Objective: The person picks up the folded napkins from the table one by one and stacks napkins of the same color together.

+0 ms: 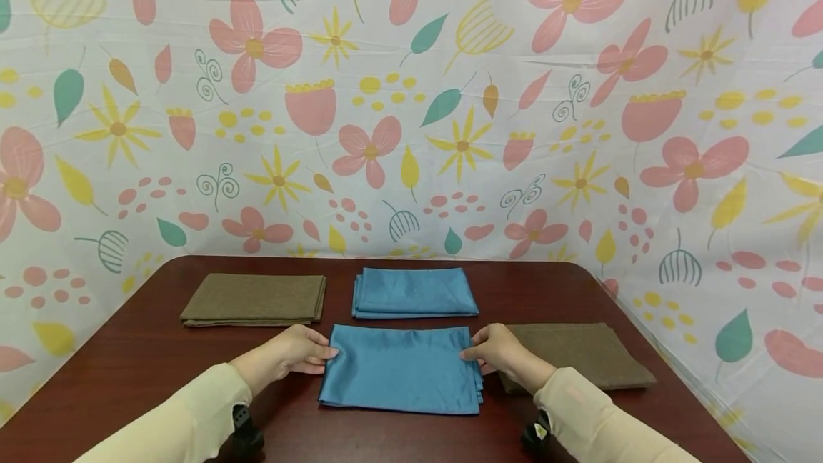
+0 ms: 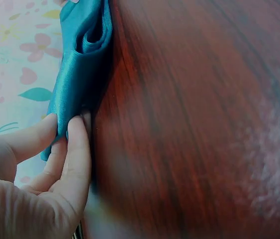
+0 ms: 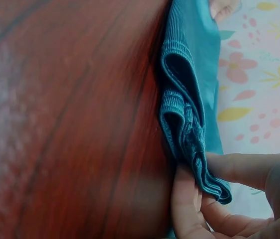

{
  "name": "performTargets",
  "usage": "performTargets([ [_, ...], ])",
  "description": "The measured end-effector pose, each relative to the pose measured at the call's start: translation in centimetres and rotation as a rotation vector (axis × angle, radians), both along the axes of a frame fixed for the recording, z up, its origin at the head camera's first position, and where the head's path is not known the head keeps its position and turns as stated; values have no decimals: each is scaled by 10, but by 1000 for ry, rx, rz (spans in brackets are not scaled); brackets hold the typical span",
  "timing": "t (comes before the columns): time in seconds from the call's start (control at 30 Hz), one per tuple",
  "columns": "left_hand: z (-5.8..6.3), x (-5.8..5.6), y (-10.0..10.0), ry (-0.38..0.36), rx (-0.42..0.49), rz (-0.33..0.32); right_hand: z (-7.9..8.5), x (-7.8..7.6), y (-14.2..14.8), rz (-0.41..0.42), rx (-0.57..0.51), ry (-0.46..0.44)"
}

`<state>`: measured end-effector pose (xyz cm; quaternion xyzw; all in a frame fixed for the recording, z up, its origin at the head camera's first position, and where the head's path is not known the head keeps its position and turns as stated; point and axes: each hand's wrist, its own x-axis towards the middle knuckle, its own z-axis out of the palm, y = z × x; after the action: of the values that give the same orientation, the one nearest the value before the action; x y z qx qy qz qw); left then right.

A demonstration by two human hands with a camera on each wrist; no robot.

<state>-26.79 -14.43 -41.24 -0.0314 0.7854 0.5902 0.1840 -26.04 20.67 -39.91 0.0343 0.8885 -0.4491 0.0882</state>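
A folded blue cloth (image 1: 400, 370) with a satin sheen lies at the front middle of the table. My left hand (image 1: 297, 352) pinches its left edge, thumb on top and fingers at the side and beneath. On the opposite edge, my right hand (image 1: 504, 354) pinches the stacked layers the same way. In the left wrist view the cloth (image 2: 72, 74) shows a rolled fold. Several loose layers of the cloth (image 3: 184, 99) show at its end in the right wrist view. Behind it lies a second folded blue cloth (image 1: 414, 293).
A folded brown cloth (image 1: 253, 299) lies at the back left of the dark red-brown table (image 1: 308, 434). Another brown cloth (image 1: 579, 354) lies at the right, partly behind my right hand. A flower-printed curtain (image 1: 411, 91) hangs behind the table and along its sides.
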Motion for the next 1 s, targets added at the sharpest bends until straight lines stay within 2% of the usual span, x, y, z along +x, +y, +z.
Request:
performTargets([
  [0.37,-1,5,-1,-22,-6,-3,1,-3,4,11,-90,-64],
  [0.73,-1,4,1,-5,-1,10,-2,-6,6,18,-169,-117],
  [1.0,1,3,5,15,-1,40,2,-7,12,70,-235,-125],
])
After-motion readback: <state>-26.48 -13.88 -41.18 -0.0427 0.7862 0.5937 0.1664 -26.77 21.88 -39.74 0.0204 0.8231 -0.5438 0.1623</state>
